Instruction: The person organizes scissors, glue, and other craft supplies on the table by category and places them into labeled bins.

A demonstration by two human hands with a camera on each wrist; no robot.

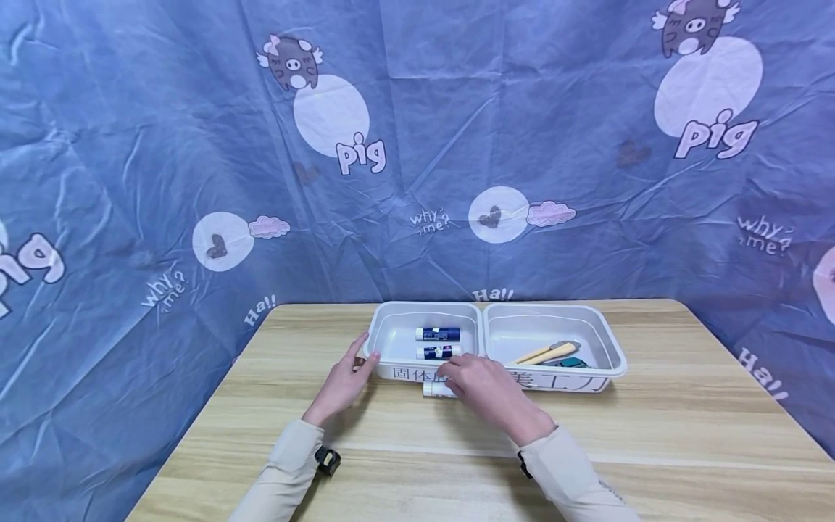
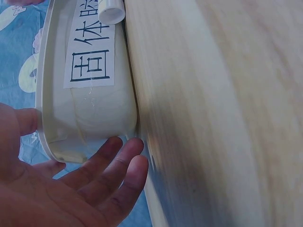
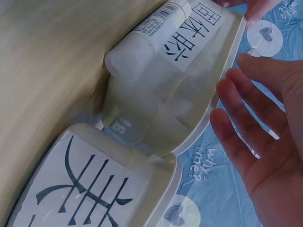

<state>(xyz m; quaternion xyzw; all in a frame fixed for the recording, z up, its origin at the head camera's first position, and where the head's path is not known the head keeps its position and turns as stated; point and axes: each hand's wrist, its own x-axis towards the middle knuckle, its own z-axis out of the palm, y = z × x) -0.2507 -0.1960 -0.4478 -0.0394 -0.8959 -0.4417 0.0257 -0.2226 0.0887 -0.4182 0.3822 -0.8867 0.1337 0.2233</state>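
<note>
My left hand (image 1: 346, 380) is at the left end of a white plastic tray (image 1: 398, 337), thumb at the rim and loosely spread fingers along the end wall. Over the front edge of this tray hovers my right hand (image 1: 485, 384), its fingers slightly bent and nothing between them in the right wrist view. A white glue stick (image 3: 149, 40) lies on its side against the tray's labelled front wall. Inside the tray are a dark blue glue stick (image 1: 438, 334) and, nearer me, another glue stick (image 1: 435, 352) with a blue and white label.
A second white tray (image 1: 607, 341) adjoins on the right, holding yellow utility knives (image 1: 551, 353) and a green one (image 1: 571, 362). Paper labels with large characters mark both front walls. The wooden table (image 1: 391, 464) backs onto a blue printed cloth (image 1: 417, 145).
</note>
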